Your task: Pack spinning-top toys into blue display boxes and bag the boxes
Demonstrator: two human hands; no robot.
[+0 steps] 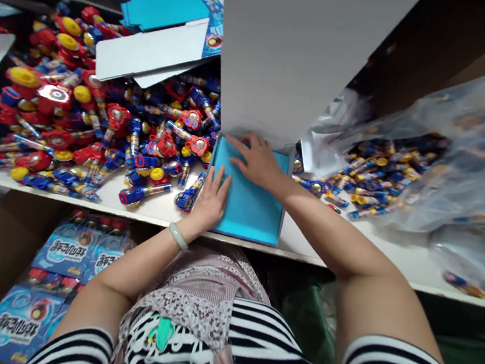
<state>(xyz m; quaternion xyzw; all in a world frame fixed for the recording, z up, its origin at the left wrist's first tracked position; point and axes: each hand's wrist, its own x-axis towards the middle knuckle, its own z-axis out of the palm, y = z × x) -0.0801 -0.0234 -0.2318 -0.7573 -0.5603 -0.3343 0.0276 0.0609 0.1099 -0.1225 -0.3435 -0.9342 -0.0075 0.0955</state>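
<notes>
A flat blue cardboard panel (252, 207) lies on the white table edge (158, 212), joined to a large white cardboard flap (296, 41) that stands up behind it. My right hand (255, 160) rests flat on the blue panel near the fold, fingers spread. At the panel's left edge my left hand (211, 200) presses with fingers stretched out; a pale bangle (177, 236) circles that wrist. Neither hand holds anything.
A big heap of red, blue and yellow toys (95, 123) covers the table's left. More flat blue and white cartons (156, 40) lie behind it. A clear plastic bag of toys (432, 154) sits at right. Printed packs (62, 255) fill a brown box at lower left.
</notes>
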